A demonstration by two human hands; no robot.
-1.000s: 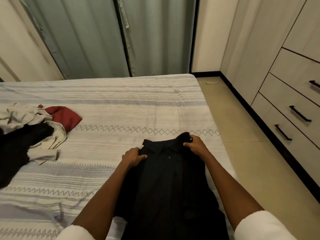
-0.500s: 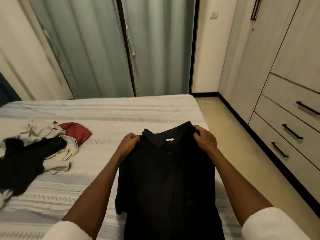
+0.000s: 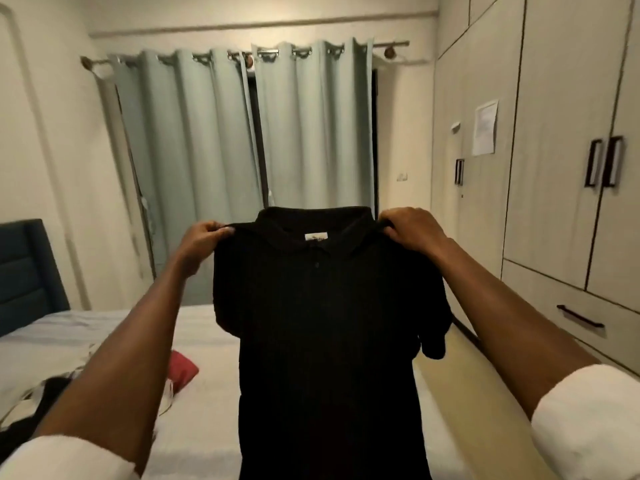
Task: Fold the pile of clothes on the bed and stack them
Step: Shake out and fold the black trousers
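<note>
A black polo shirt [image 3: 329, 323] hangs upright in front of me, collar on top, with a white label inside the neck. My left hand [image 3: 201, 240] pinches its left shoulder and my right hand [image 3: 412, 228] pinches its right shoulder. The shirt's lower part drops below the frame and hides the middle of the bed [image 3: 204, 341]. A pile of clothes [image 3: 55, 396] lies on the bed at the lower left, partly hidden by my left forearm; a red garment [image 3: 183, 368] shows beside it.
Pale green curtains [image 3: 214, 168] hang behind the bed. A dark blue headboard [image 3: 24, 271] stands at the left. Wardrobe doors and drawers [image 3: 571, 202] line the right wall, with a strip of floor [image 3: 460, 393] between them and the bed.
Both hands have lifted the black shirt off the bed by its shoulders to chest height. My view has tilted up from the bed toward the curtains and wardrobe.
</note>
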